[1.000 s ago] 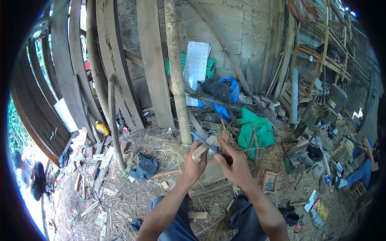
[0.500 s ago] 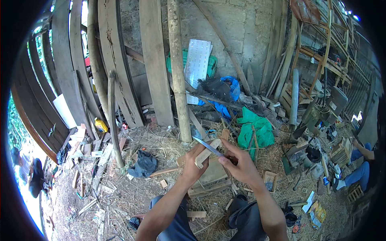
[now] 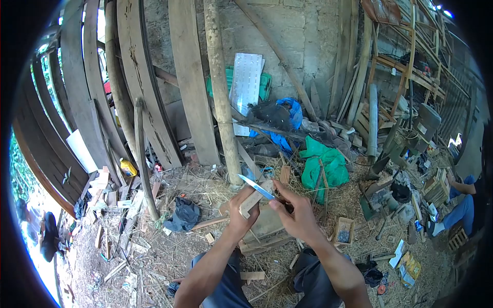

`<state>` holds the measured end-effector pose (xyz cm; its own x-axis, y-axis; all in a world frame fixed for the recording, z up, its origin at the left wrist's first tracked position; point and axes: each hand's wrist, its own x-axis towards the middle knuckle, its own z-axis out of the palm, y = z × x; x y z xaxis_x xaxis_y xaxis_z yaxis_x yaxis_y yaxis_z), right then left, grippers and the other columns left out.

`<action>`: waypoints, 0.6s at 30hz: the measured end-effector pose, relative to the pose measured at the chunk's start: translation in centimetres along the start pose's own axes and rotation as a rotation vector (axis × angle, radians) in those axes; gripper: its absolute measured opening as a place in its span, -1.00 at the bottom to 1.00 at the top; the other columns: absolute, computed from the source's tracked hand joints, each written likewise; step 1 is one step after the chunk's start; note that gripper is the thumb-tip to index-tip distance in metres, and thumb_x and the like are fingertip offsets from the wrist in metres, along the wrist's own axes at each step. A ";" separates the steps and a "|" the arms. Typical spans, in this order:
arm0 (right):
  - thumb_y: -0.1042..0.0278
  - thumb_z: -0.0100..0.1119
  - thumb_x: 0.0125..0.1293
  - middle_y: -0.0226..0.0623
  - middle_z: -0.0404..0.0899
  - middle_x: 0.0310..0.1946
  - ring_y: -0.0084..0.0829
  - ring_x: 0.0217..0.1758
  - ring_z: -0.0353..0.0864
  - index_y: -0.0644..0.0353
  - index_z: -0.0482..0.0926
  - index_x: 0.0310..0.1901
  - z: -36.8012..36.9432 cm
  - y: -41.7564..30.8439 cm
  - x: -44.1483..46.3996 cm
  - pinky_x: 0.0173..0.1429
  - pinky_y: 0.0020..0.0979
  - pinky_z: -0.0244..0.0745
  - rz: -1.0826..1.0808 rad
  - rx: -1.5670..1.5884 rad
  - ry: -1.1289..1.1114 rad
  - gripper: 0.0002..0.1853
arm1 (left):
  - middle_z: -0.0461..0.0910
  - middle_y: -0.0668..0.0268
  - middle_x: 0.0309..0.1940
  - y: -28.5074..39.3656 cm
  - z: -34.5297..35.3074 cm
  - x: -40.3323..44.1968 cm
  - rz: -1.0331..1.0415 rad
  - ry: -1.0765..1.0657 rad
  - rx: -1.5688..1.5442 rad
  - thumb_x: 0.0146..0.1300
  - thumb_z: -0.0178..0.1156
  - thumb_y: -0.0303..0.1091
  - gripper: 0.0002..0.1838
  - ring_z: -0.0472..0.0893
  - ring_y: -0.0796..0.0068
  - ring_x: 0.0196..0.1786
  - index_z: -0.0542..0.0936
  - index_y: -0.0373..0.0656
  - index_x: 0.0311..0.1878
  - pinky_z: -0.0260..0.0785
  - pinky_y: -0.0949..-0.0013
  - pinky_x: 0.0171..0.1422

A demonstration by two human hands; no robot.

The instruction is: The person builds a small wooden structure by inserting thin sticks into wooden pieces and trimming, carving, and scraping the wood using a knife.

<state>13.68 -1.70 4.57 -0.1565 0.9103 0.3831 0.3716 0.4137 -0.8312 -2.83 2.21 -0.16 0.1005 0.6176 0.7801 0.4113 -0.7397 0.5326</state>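
My left hand [image 3: 240,211] is closed around a small pale piece of wood [image 3: 250,204], which has a stepped shape at its near end. In my right hand [image 3: 297,211] is a knife [image 3: 257,187], its handle mostly covered by my fingers. The blade lies across the upper part of the wood and points up and to the left. Whether the edge touches the wood I cannot tell. Below both hands a wooden block [image 3: 267,226] sits on the ground between my legs.
A small wooden box [image 3: 343,231] lies to the right, and a green plastic sheet [image 3: 321,167] lies ahead. Dark plastic [image 3: 185,213] and wood scraps litter the straw-covered ground. A wooden post [image 3: 222,97] rises in front. Another person's leg [image 3: 456,219] shows at far right.
The knife has shifted left along the wood, with more of its blade now showing past it. Both hands have moved slightly left and down, and the camera view has shifted a little.
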 end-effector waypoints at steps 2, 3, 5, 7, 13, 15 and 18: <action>0.36 0.20 0.27 -0.20 0.58 -0.43 -0.56 -0.42 0.44 0.24 0.35 0.28 0.2 -0.2 0.0 -0.25 -0.45 0.41 0.021 0.034 0.010 -0.46 | 0.52 0.12 -0.44 -0.1 0.3 0.1 -0.004 0.043 0.005 -0.14 0.10 -0.77 -0.65 0.58 0.11 -0.40 0.55 -0.29 -0.21 0.43 0.32 -0.28; 0.38 0.19 0.28 -0.21 0.60 -0.38 -0.60 -0.34 0.45 0.26 0.34 0.29 0.3 -0.2 -0.1 -0.17 -0.47 0.43 0.047 0.068 0.018 -0.45 | 0.52 0.12 -0.44 -0.1 0.4 0.2 -0.002 0.041 0.006 -0.14 0.10 -0.77 -0.65 0.58 0.11 -0.40 0.55 -0.29 -0.21 0.43 0.32 -0.28; 0.36 0.20 0.27 -0.19 0.59 -0.42 -0.55 -0.41 0.46 0.24 0.36 0.27 0.5 0.0 -0.1 -0.22 -0.45 0.42 0.049 0.055 0.049 -0.47 | 0.51 0.17 -0.56 0.0 0.6 0.3 0.040 0.072 0.024 0.03 0.11 -0.71 -0.86 0.54 0.24 -0.56 0.53 -0.29 -0.34 0.36 0.34 -0.47; 0.34 0.20 0.25 -0.16 0.58 -0.46 -0.49 -0.48 0.48 0.23 0.39 0.25 0.8 0.4 -0.2 -0.27 -0.42 0.42 0.051 0.042 0.075 -0.48 | 0.51 0.17 -0.55 -0.1 0.7 0.2 0.010 0.043 0.025 0.02 0.10 -0.71 -0.83 0.55 0.25 -0.55 0.54 -0.29 -0.31 0.37 0.33 -0.47; 0.29 0.09 0.36 -0.22 0.60 -0.45 -0.53 -0.45 0.48 0.28 0.48 0.13 0.5 2.9 1.2 -0.30 -0.41 0.40 0.067 -0.033 0.239 -0.63 | 0.59 0.10 -0.40 1.3 2.2 -0.1 0.066 -0.003 0.071 -0.08 0.12 -0.69 -0.66 0.63 0.15 -0.40 0.58 -0.25 -0.16 0.47 0.26 -0.33; 0.24 -0.02 0.44 -0.42 0.51 -0.53 -0.61 -0.51 0.35 0.27 0.52 0.07 -0.5 2.9 1.9 -0.40 -0.46 0.28 0.015 0.253 0.240 -0.68 | 0.64 0.06 -0.24 1.5 2.7 -0.2 0.030 -0.015 0.028 -0.17 0.17 -0.66 -0.53 0.67 0.08 -0.28 0.56 -0.24 -0.06 0.54 0.23 -0.19; 0.20 -0.07 0.48 -0.56 0.36 -0.57 -0.69 -0.53 0.23 0.23 0.53 0.07 -1.9 0.9 1.6 -0.46 -0.52 0.14 0.219 0.453 0.116 -0.67 | 0.64 0.06 -0.23 -0.2 2.5 0.7 0.016 -0.046 -0.005 -0.18 0.17 -0.66 -0.52 0.67 0.07 -0.28 0.56 -0.26 -0.04 0.54 0.23 -0.19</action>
<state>15.49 0.07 5.22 -0.0076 0.9794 0.2016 -0.0532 0.2010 -0.9782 -0.58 3.48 -0.55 0.1489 0.6174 0.7724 0.4050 -0.7507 0.5220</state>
